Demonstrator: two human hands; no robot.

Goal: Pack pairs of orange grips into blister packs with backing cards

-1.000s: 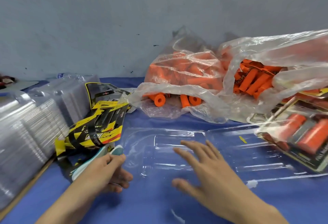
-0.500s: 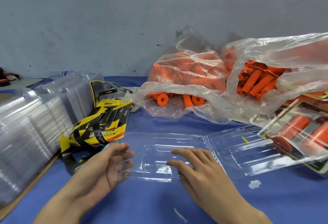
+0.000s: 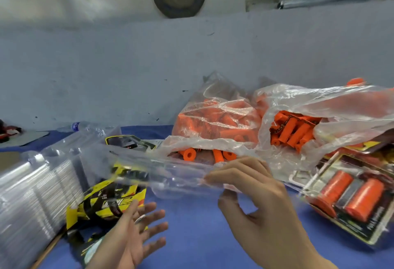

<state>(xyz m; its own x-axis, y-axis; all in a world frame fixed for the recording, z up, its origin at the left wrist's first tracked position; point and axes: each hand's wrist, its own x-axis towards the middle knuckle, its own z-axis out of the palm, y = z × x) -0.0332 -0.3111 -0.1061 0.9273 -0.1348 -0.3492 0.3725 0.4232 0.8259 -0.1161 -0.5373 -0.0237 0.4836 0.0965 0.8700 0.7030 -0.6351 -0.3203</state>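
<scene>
Head view: right fingers [image 3: 230, 176] pinch the clear blister pack [image 3: 170, 172], left fingers [image 3: 156, 215] spread loose, bagged orange grips [image 3: 292, 132] behind

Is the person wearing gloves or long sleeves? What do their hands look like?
No gloves: both the left hand and the right hand are bare. No sleeves, watch or bracelet show on the forearms in view. A shiny glint at a left finger might be a ring, too blurred to tell.
</scene>
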